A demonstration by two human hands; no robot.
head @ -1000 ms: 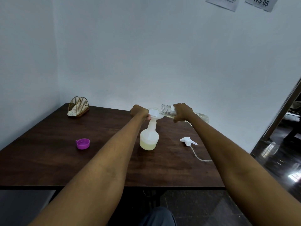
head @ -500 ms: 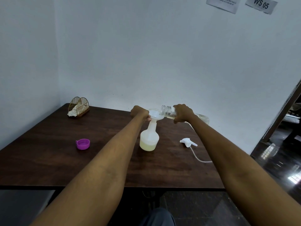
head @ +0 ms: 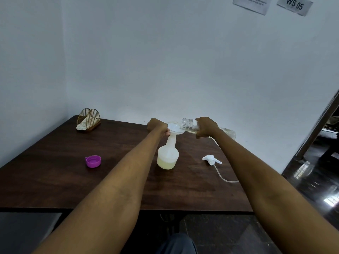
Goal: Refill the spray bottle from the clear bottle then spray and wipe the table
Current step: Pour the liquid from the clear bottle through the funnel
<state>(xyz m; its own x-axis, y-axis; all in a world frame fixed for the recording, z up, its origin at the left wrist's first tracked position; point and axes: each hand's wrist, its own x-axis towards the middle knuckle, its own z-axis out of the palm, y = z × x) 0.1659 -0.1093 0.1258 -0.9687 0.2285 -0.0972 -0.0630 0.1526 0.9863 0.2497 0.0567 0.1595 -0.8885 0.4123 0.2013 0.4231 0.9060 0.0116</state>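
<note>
Left hand (head: 157, 126) curled round rim of white funnel (head: 175, 129), steadying it atop spray bottle (head: 168, 153). Right hand (head: 207, 127) wrapped round clear bottle (head: 189, 125), gripped near neck end, bottle tipped almost horizontal, open mouth over funnel bowl, base pointing right toward wall. Some pale liquid visible in clear bottle's low side. Spray bottle upright on table (head: 55, 173), directly under and between both hands, translucent white, yellowish liquid filling roughly bottom third. Can't tell if stream actually running, too small.

Trigger head (head: 211, 159) w/ dip tube lying flat on table right of spray bottle, just beside right forearm, tube trailing toward near right edge. Purple cap (head: 93, 161) open side up, left of spray bottle, well apart from left arm. Wire napkin holder (head: 89, 120) w/ cloth in far left corner by wall.

Table pushed into wall corner at back and left; near edge in front of person, right edge close to trigger head. Open tabletop at left-centre and near-centre. Dark glossy floor to right.

Vs 0.5 s ago: same grips, same bottle tilt, liquid level in spray bottle approx same, cap and trigger head unmoved.
</note>
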